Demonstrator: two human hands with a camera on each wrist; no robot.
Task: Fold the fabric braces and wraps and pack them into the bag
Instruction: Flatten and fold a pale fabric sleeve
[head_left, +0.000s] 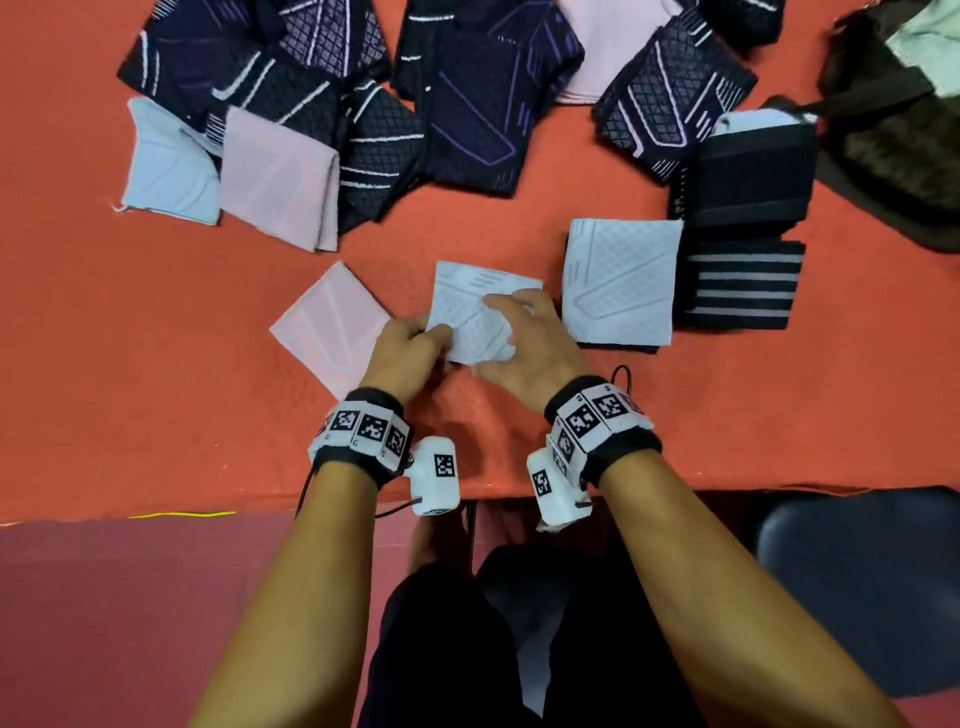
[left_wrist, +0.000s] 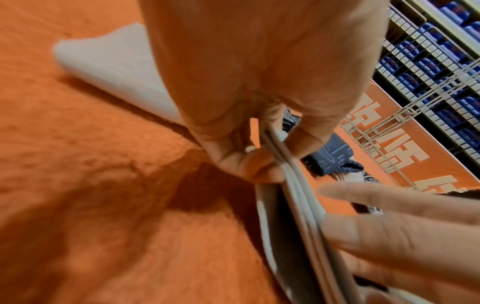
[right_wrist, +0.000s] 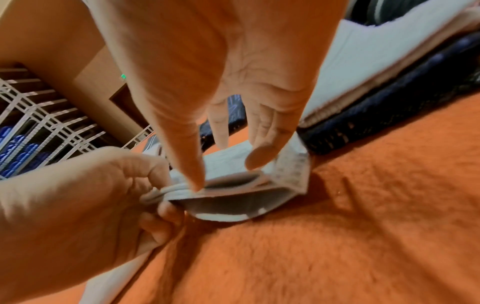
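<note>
The left hand (head_left: 402, 353) pinches the pale blue brace's (head_left: 470, 306) layered left edge while the right hand's (head_left: 530, 345) spread fingers flatten its fold.

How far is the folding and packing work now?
Done: some folded pieces, such as the light blue brace and striped wrap. In hand: left hand pinches the white brace; right hand presses it. Left: the dark pile; packing the bag.

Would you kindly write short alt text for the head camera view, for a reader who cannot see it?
Two hands fold a pale grey brace over an orange table: the left hand pinches its edge, the right hand presses on top. A folded pink brace lies to its left, a grey one to its right, and dark unfolded braces beyond.
</note>
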